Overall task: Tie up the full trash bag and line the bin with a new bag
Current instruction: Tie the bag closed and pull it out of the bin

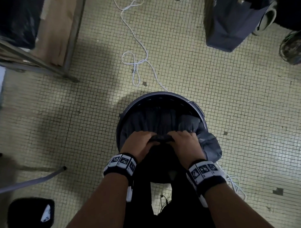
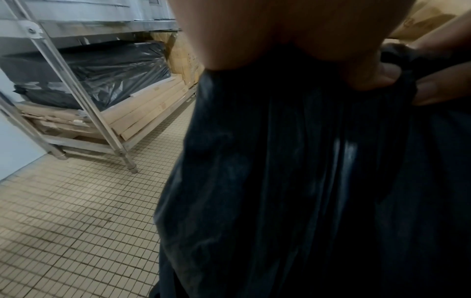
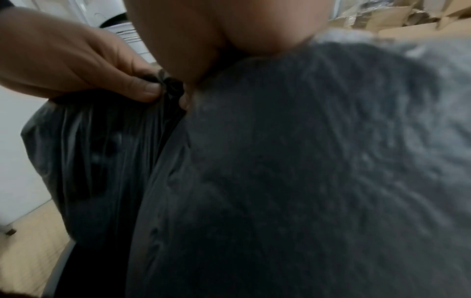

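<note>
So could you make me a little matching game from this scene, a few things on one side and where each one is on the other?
Things:
1. white cable
2. black bag
3. round bin
4. metal shelf rack

Places:
A. gripped at its gathered top by the left hand and the right hand
B. looped on the tiled floor beyond the bin
C. standing off to the left, holding cardboard and a wrapped bundle
D. on the floor directly under the hands

Pairs: 1-B, 2-A, 3-D, 4-C
</note>
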{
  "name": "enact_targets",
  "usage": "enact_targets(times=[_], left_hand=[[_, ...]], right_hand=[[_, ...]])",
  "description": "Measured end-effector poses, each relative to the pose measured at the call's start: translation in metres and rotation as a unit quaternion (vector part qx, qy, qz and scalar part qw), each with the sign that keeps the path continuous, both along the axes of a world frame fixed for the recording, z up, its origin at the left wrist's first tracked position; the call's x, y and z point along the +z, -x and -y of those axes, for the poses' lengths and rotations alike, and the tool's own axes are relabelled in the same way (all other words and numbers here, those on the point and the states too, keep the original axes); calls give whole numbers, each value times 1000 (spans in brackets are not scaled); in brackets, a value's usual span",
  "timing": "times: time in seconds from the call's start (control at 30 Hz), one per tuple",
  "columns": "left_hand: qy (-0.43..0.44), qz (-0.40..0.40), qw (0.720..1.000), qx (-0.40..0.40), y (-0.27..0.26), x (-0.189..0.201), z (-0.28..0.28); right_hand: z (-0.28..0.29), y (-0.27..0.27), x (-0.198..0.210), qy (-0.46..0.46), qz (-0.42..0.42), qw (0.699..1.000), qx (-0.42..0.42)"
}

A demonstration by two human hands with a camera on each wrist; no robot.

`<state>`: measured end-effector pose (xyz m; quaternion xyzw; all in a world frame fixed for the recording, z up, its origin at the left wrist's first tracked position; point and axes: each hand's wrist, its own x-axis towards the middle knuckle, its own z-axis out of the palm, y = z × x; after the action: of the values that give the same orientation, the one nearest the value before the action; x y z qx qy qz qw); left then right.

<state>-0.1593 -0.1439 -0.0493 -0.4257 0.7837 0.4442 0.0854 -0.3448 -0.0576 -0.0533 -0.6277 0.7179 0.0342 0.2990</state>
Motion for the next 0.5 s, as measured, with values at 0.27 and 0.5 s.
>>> enact_targets(times=[0.27,0.5], left_hand=[[49,-45,998,-12,-8,15,-2],[28,-38,999,-2,-8,33,-7]], right_hand=[[-5,-12,26,26,-13,999,-41],[-3,-15,51,63,-14,997,-44]])
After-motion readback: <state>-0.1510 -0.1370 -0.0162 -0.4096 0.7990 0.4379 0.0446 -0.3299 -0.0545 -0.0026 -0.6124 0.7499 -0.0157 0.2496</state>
